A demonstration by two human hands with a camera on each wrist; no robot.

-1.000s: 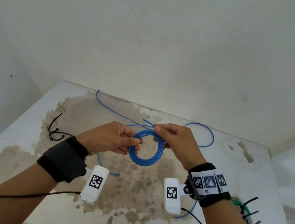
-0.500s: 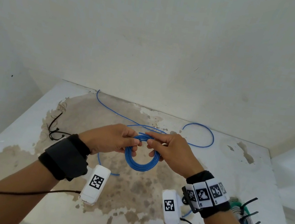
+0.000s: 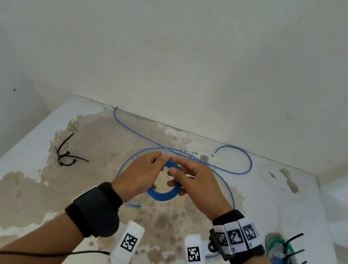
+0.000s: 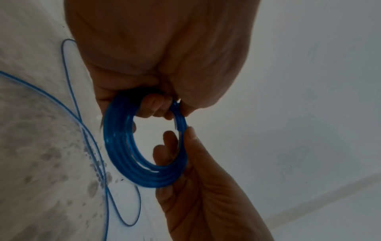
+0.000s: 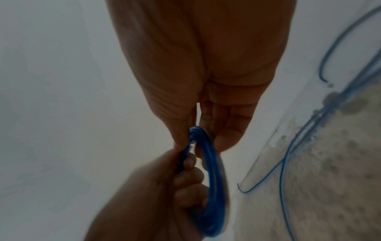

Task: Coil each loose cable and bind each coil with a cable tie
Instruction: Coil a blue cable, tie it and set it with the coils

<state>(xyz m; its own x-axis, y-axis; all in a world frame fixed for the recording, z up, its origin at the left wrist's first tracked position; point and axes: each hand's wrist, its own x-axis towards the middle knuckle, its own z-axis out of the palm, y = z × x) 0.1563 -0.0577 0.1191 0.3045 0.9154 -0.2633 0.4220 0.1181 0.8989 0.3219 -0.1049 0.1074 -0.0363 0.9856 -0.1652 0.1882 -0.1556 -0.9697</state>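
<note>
A small coil of blue cable (image 3: pixel 163 195) is held above the stained table (image 3: pixel 23 175) in the head view. My left hand (image 3: pixel 160 160) pinches the coil's top left edge. My right hand (image 3: pixel 184 171) grips its right side with fingers curled through the ring. In the left wrist view the coil (image 4: pixel 121 146) hangs below my left hand (image 4: pixel 156 107), with the right hand (image 4: pixel 185 146) underneath it. The right wrist view has the coil (image 5: pixel 214 171) edge-on between thumb and fingers. The loose rest of the cable (image 3: pixel 231 171) loops wide around both hands and trails to the back wall.
Black cable ties (image 3: pixel 66 153) lie loose at the table's left side. Bound coils (image 3: pixel 281 253) of blue, green and grey cable with black ties sit at the right front edge. White walls close in behind and on both sides.
Both hands have come closer together on the coil. My right hand shifted from the coil's top to its right side, fingers through the ring. The loose cable now arcs wide around the hands.
</note>
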